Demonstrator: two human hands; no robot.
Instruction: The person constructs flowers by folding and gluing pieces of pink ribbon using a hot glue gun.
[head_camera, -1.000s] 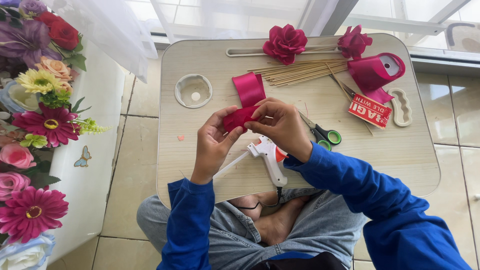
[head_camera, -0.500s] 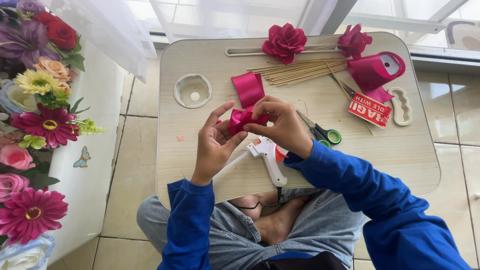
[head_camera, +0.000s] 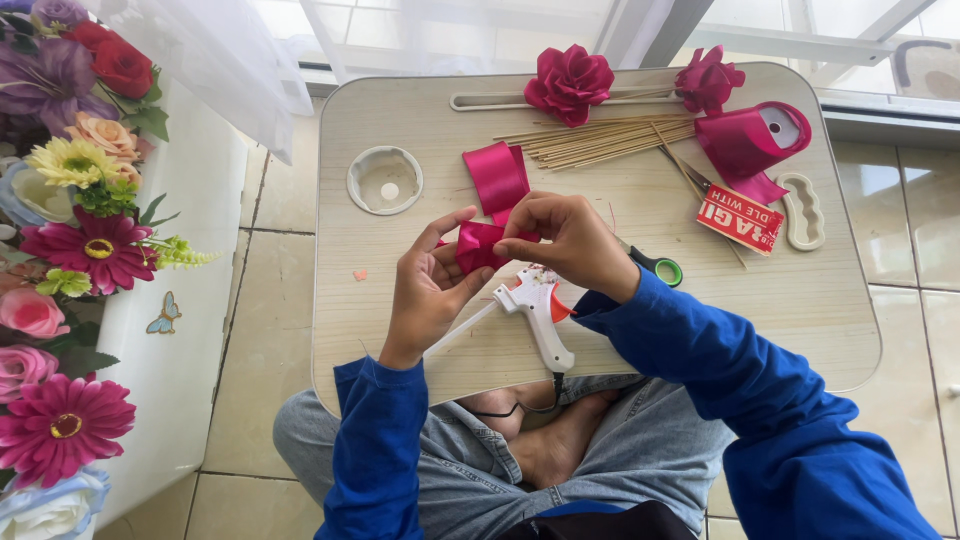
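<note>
Both hands meet over the middle of the pale wooden lap table (head_camera: 800, 310), working a folded piece of magenta satin ribbon (head_camera: 478, 245). The left hand (head_camera: 425, 290) cradles the fold from below and the left, thumb raised and fingertips curled against the ribbon's lower edge. The right hand (head_camera: 570, 243) comes in from the right, its thumb and forefinger pinched on the fold's right end, the other fingers bent over it. So the ribbon sits between the two sets of fingertips, gripped on both sides and lifted just above the tabletop; its loose tail runs up and away to lie flat on the table.

Directly beneath the hands lies a white glue gun (head_camera: 535, 310) with an orange trigger. Green-handled scissors (head_camera: 660, 268) peek out beside the right wrist. Farther back lie a bundle of thin wooden skewers (head_camera: 600, 143), two finished magenta ribbon roses (head_camera: 569, 82) and a ribbon spool (head_camera: 752, 140).
</note>
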